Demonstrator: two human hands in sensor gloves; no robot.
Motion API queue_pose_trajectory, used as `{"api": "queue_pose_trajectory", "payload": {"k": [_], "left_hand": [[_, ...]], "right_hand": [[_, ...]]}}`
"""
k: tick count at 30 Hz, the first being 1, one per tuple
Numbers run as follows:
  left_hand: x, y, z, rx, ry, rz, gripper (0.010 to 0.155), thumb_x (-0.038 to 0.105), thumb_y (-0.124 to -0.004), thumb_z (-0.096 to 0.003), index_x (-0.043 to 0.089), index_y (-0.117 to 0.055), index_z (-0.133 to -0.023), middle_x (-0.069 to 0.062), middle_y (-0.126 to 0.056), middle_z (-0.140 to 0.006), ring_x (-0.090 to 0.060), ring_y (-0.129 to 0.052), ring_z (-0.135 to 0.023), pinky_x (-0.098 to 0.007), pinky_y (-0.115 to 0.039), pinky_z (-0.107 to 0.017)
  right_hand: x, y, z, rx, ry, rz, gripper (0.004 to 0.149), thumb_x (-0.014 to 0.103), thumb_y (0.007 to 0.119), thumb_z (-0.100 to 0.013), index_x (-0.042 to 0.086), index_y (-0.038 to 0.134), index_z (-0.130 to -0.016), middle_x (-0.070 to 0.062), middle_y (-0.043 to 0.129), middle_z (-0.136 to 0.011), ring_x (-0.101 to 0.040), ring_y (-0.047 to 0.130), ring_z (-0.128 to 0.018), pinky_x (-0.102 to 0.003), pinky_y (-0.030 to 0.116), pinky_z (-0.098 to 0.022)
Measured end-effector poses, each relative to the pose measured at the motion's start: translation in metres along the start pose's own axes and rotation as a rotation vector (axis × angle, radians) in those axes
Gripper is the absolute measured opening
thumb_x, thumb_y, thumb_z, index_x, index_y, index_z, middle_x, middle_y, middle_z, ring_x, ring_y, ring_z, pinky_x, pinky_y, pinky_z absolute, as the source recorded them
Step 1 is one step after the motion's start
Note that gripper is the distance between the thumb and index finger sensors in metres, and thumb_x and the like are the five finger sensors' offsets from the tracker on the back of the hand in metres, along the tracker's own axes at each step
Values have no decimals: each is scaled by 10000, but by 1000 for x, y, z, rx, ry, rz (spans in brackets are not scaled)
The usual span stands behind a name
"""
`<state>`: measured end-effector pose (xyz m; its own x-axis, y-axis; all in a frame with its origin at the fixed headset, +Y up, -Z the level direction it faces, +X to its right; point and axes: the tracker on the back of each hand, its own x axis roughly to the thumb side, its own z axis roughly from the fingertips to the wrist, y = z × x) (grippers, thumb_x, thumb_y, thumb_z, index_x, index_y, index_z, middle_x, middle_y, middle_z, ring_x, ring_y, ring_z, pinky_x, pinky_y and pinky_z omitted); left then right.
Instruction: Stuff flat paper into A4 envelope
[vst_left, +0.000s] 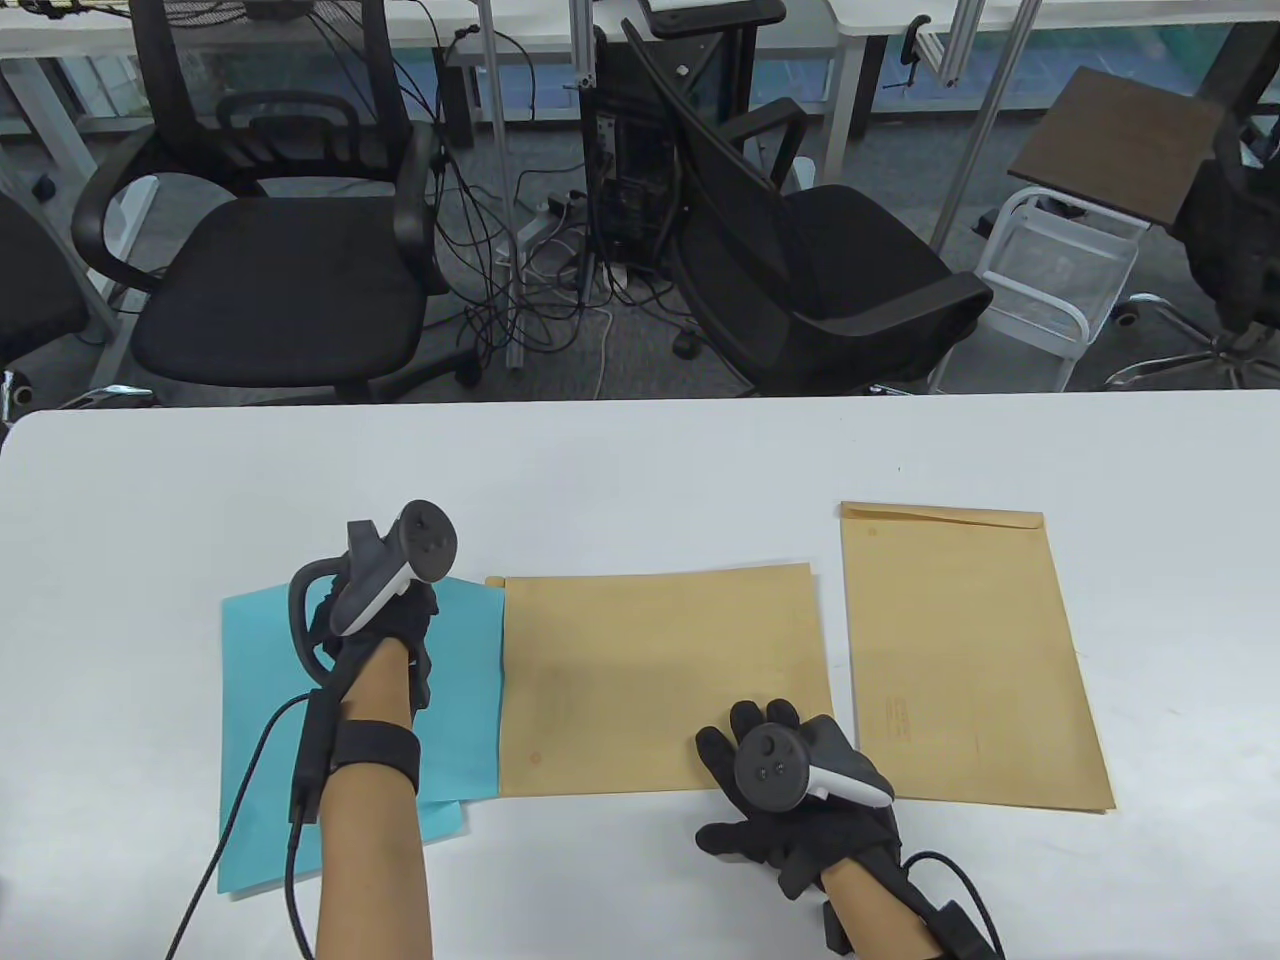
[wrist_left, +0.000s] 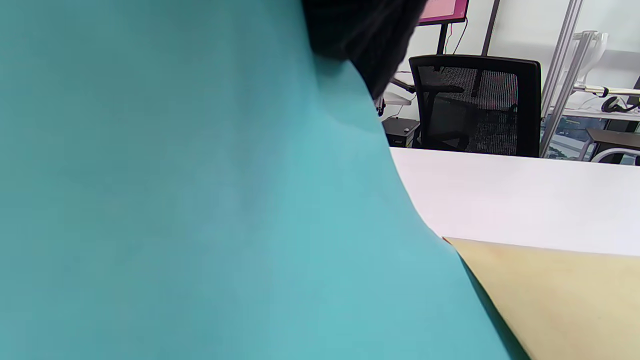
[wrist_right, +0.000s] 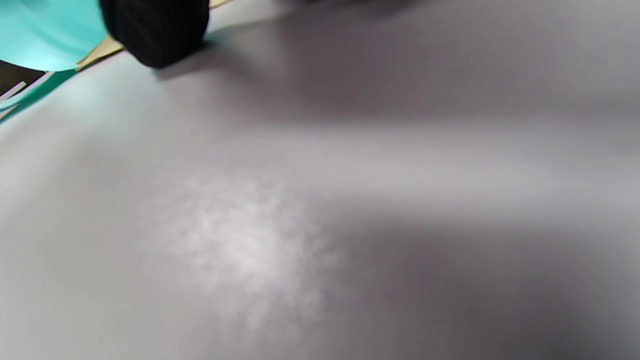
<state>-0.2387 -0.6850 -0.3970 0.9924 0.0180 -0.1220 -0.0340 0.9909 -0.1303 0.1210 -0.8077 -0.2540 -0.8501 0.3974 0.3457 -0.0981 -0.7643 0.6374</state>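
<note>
A blue paper (vst_left: 265, 690) lies at the table's left, with another blue sheet under it. My left hand (vst_left: 400, 625) grips the top sheet near its right edge, beside the left end of a brown A4 envelope (vst_left: 650, 670) lying sideways mid-table. In the left wrist view the paper (wrist_left: 200, 200) fills the frame and rises up by my gloved fingers (wrist_left: 360, 35), next to the envelope (wrist_left: 565, 295). Whether the paper is inside the envelope's mouth is hidden. My right hand (vst_left: 745, 800) rests flat, fingers spread, on the envelope's near right corner.
A second brown envelope (vst_left: 960, 660) lies upright to the right, flap end away from me. The white table (vst_left: 640, 470) has its far edge facing black office chairs (vst_left: 280, 270). Cables trail from both wrists over the near edge.
</note>
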Motion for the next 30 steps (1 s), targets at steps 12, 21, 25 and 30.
{"api": "queue_pose_trajectory", "payload": {"k": [12, 21, 25, 30], "left_hand": [[8, -13, -9, -31, 4, 17, 407, 192, -706, -494, 265, -839, -873, -80, -887, -851, -233, -999, -451, -422, -843, -408], [14, -20, -12, -51, 7, 48, 408, 197, -704, -495, 265, -837, -874, -80, -890, -847, -228, -1000, -446, -415, -845, -405], [16, -20, -11, -54, 14, 59, 407, 197, -702, -495, 264, -838, -872, -83, -888, -846, -224, -1003, -438, -409, -849, -399], [13, -18, -12, -50, 47, 82, 407, 198, -702, -493, 263, -841, -870, -84, -900, -833, -211, -1011, -417, -390, -862, -383]], "right_hand": [[0, 0, 0, 14, -12, -13, 910, 508, 651, -583, 176, 5, -1131, -228, -190, -1060, -566, -240, -864, -797, -87, -495], [0, 1, 0, 19, -17, -14, 910, 506, 650, -586, 176, 2, -1133, -231, -192, -1060, -567, -248, -862, -797, -92, -493], [0, 1, 0, 20, -19, -17, 911, 504, 653, -586, 177, 2, -1133, -231, -192, -1060, -567, -249, -861, -797, -95, -492], [-1, 0, 0, 21, -22, -20, 911, 499, 656, -586, 177, 3, -1133, -231, -193, -1059, -567, -250, -860, -796, -96, -491]]}}
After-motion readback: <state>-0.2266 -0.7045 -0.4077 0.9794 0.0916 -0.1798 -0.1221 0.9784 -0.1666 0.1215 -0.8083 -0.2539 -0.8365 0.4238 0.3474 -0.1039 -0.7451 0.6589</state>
